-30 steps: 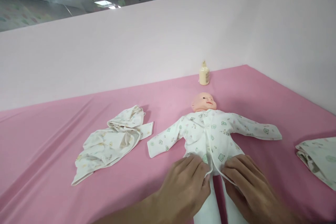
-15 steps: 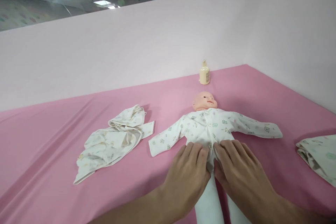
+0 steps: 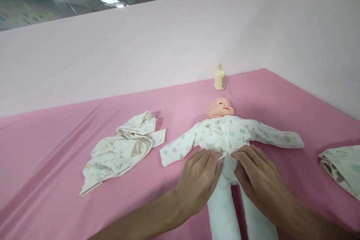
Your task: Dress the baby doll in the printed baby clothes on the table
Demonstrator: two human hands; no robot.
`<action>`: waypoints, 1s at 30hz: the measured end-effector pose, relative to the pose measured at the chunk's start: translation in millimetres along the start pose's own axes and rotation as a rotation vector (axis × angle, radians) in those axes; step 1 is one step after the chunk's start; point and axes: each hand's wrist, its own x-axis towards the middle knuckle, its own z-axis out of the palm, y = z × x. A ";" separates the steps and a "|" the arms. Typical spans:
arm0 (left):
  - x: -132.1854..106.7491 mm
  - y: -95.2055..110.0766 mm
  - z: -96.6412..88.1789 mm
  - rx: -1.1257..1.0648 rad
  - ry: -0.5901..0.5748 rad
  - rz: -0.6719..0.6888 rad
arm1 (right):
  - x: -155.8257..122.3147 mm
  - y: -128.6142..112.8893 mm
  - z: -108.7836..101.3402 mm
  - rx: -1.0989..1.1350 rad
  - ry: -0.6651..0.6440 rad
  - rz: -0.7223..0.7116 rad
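A baby doll [image 3: 220, 107] lies face up, its head toward the wall and its white legs [image 3: 225, 210] toward me. It wears a white long-sleeved baby shirt [image 3: 213, 131] with small printed animals, both sleeves spread out sideways. At the doll's waist, my left hand [image 3: 200, 180] pinches the left front hem of the shirt. My right hand [image 3: 260, 182] grips the right front hem a short way across. Between my hands the two front edges part slightly, and the white body shows below. My fingers cover parts of the hem.
A crumpled printed baby garment [image 3: 120, 153] lies left of the doll. Another folded printed cloth [image 3: 341, 168] is at the right edge. A cream pump bottle [image 3: 220, 78] stands behind the doll's head. Pink sheeting [image 3: 50, 157] covers the surface, bordered by a white wall [image 3: 157, 52].
My hands have moved slightly apart and lifted the shirt's front edges up from the waist. More of the doll's white lower body shows between them.
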 end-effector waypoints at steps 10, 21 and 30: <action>2.6 -5.7 9.0 0.113 0.116 0.118 | -2.2 -0.8 -6.2 0.342 -0.076 0.161; 3.0 -6.2 12.2 0.062 0.195 0.121 | -1.5 -5.6 -4.2 0.378 -0.036 0.155; 2.8 -5.3 12.5 0.114 0.221 0.213 | -0.6 -10.8 -2.7 0.397 0.081 0.114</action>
